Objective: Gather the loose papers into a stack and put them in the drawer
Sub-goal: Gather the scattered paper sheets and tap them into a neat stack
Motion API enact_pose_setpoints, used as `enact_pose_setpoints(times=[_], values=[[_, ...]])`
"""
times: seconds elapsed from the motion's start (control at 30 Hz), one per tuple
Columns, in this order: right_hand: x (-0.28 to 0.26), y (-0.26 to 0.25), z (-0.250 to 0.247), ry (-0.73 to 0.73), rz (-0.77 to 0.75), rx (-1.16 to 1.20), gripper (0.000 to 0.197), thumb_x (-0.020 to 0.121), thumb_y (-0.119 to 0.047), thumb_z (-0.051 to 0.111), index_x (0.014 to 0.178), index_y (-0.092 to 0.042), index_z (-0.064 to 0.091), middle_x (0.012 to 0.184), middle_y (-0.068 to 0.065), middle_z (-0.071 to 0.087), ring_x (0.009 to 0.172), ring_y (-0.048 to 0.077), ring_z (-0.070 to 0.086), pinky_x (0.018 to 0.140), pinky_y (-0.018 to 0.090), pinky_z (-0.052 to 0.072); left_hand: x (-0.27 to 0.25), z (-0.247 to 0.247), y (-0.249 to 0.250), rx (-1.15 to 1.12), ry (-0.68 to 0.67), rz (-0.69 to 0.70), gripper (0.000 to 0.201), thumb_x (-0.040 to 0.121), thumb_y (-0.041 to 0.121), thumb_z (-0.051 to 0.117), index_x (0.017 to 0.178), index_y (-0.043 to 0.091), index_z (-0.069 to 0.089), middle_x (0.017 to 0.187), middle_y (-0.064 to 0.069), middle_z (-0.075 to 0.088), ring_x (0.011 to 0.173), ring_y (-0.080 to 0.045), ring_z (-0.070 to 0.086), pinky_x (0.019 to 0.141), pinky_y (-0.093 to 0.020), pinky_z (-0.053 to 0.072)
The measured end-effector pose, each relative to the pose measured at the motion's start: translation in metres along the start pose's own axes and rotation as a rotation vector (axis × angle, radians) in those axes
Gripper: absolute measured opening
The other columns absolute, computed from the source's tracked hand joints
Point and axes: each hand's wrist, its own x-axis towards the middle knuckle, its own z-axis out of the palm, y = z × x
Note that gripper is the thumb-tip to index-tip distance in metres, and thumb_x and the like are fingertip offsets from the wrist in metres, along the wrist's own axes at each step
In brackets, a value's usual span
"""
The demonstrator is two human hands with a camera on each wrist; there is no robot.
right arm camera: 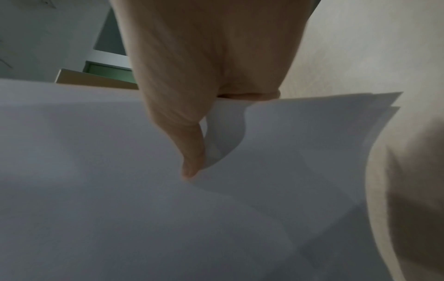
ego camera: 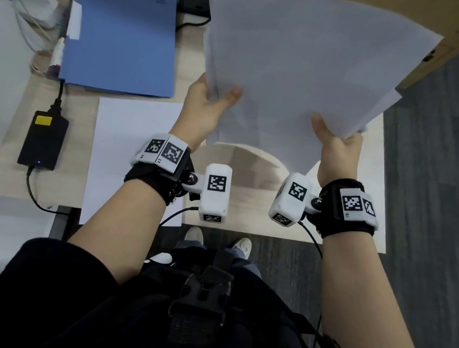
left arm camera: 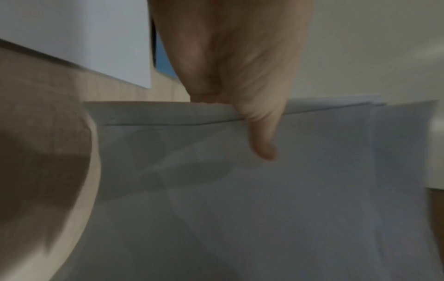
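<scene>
Fingers of the left hand (ego camera: 206,104) and right hand (ego camera: 338,151) were pinched on the paper stack (ego camera: 301,75), held above the desk (ego camera: 247,205); light, floppy, slippery sheets were best gripped at opposite edges.

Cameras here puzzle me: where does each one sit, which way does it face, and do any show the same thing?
Head view: worn on the head, looking down at the desk; shows both forearms, left hand and right hand holding the paper stack, plus legs and shoes.
Left wrist view: under the left wrist, looking along the palm; shows the thumb on the stack's edge.
Right wrist view: under the right wrist, looking along that palm; shows its thumb on the stack.
Shared: all three show the paper stack; head and left wrist views also show the blue folder.
</scene>
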Motion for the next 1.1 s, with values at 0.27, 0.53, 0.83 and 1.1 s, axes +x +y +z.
enact_pose_setpoints(times=[0.27,0.53,0.83,1.1], values=[[-0.005,0.004,-0.005,-0.107,0.046,-0.047,0.019,0.070,-0.003,0.071,0.088,-0.010,0.066,0.080,-0.005,0.071,0.077,0.011,0.065,0.073,0.022,0.052,0.004,-0.018,-0.001,0.000,0.029,-0.002,0.028,0.083,0.007,0.066,0.110,0.009,0.057,0.097,0.009,0.067,0.083,0.005,0.065,0.073,-0.012,0.050],[-0.009,-0.006,0.007,-0.060,-0.022,-0.014,0.021,0.071,0.001,0.072,0.078,-0.018,0.066,0.082,-0.002,0.067,0.077,0.012,0.061,0.074,0.027,0.050,0.002,-0.011,0.007,-0.022,-0.009,-0.001,0.019,0.086,0.011,0.065,0.104,0.013,0.061,0.096,0.009,0.067,0.084,0.003,0.066,0.077,-0.015,0.051],[-0.010,0.011,0.005,-0.089,0.066,-0.060,0.020,0.059,-0.006,0.074,0.077,-0.012,0.068,0.072,-0.009,0.071,0.073,0.012,0.064,0.069,0.024,0.050,-0.007,-0.014,-0.014,-0.016,-0.052,-0.081,0.026,0.087,0.007,0.062,0.113,0.006,0.058,0.096,0.009,0.065,0.079,0.009,0.065,0.077,-0.011,0.051],[-0.013,0.017,0.004,-0.094,0.072,-0.033,0.024,0.062,-0.001,0.073,0.083,-0.013,0.067,0.082,-0.002,0.070,0.080,0.016,0.063,0.077,0.030,0.050,-0.009,-0.023,-0.012,-0.064,-0.056,-0.102,0.034,0.077,0.004,0.072,0.107,0.014,0.060,0.097,0.009,0.070,0.090,-0.003,0.068,0.080,-0.017,0.052]])
